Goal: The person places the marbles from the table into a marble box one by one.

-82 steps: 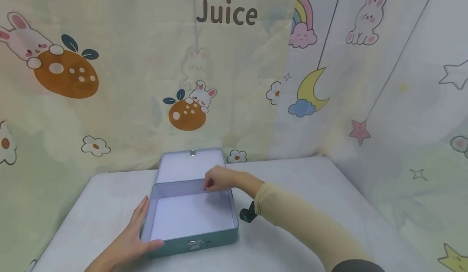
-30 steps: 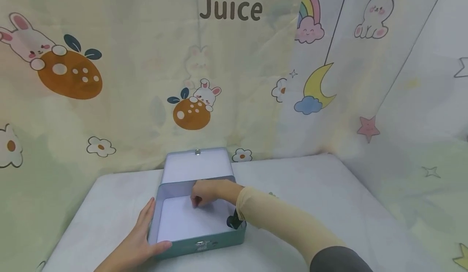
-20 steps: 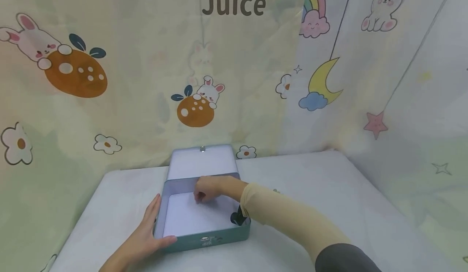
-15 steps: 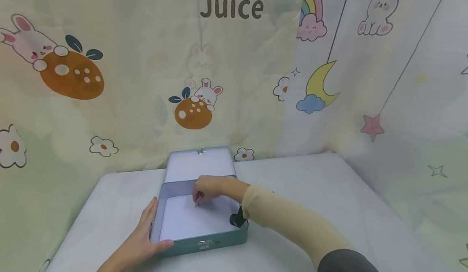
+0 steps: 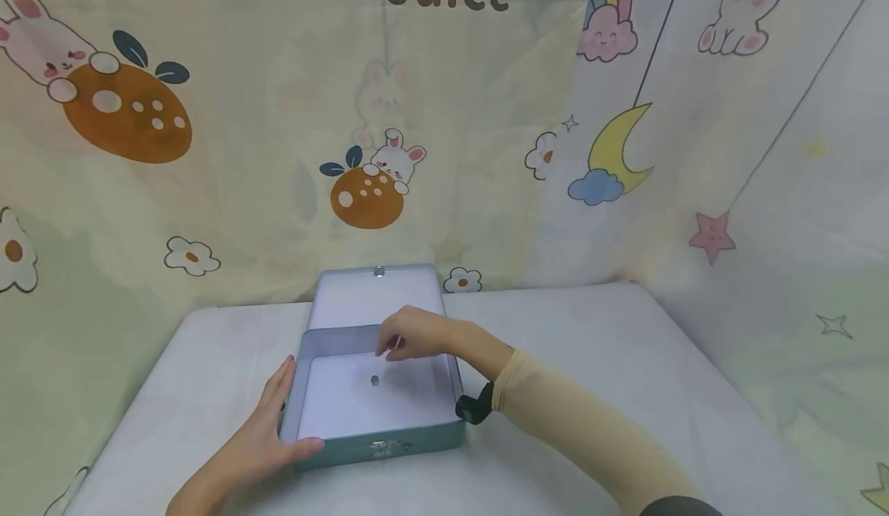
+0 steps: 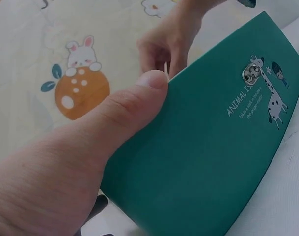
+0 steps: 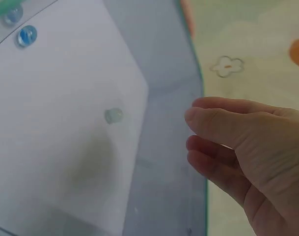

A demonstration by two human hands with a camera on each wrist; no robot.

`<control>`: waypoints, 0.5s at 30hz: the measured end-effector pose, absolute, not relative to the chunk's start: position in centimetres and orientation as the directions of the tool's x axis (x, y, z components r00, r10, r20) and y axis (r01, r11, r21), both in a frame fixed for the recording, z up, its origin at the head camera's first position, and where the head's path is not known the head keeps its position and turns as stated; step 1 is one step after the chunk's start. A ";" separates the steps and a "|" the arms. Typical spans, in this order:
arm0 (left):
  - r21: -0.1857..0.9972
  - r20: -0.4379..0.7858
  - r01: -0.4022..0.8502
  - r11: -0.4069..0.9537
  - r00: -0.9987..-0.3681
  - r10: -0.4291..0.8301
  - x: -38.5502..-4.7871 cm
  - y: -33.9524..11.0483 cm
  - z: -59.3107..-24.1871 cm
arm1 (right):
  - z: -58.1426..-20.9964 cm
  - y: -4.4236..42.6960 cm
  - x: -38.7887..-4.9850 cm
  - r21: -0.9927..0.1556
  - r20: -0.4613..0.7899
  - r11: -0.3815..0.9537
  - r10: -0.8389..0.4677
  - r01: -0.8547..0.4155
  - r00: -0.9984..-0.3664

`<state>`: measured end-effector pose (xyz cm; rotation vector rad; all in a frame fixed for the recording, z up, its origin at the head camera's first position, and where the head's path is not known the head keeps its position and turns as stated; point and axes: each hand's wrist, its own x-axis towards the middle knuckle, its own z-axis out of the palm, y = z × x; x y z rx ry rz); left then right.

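A green tin box (image 5: 382, 448) with a pale inside stands with its lid (image 5: 378, 300) tipped back. My left hand (image 5: 260, 431) braces its front left corner, straight fingers along the left side and thumb on the front. Above the box's rear part is my right hand (image 5: 415, 333), thumb and fingers slightly parted around nothing. A clear greenish marble (image 5: 375, 380), in the right wrist view also a greenish marble (image 7: 113, 116), lies on the box floor below it. Against the front wall in that view sits a blue marble (image 7: 27, 36); in the head view that wall hides it.
The box stands on a white-covered table (image 5: 569, 346), its lid close to the patterned cloth backdrop (image 5: 250, 192). A metal clasp (image 6: 252, 73) sits on the box front beside a printed giraffe. A dark camera (image 5: 475, 406) hangs from the right wrist.
My right hand, which was low in the box with its fingertips at the marble, has let go and risen up and to the right. The marble stays on the floor. The left hand keeps its place.
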<state>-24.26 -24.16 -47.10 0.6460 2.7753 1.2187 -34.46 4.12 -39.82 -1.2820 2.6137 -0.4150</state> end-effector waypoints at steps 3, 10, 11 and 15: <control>0.717 0.120 0.348 0.604 -0.915 0.385 -24.3 -24.1 -46.9 | -38.7 6.3 -33.9 -0.376 -0.014 0.604 -0.762 -0.703 -0.647; 0.724 0.087 0.317 0.613 -0.923 0.375 -24.5 -24.3 -46.5 | -38.5 11.4 -33.2 -0.427 0.049 0.659 -0.667 -0.619 -0.744; 0.728 0.084 0.313 0.610 -0.924 0.373 -24.4 -24.3 -46.4 | -38.8 12.1 -33.1 -0.432 0.057 0.663 -0.656 -0.611 -0.752; 0.734 0.078 0.308 0.605 -0.924 0.375 -24.0 -24.4 -46.7 | -40.3 14.5 -32.2 -0.438 0.059 0.697 -0.607 -0.567 -0.792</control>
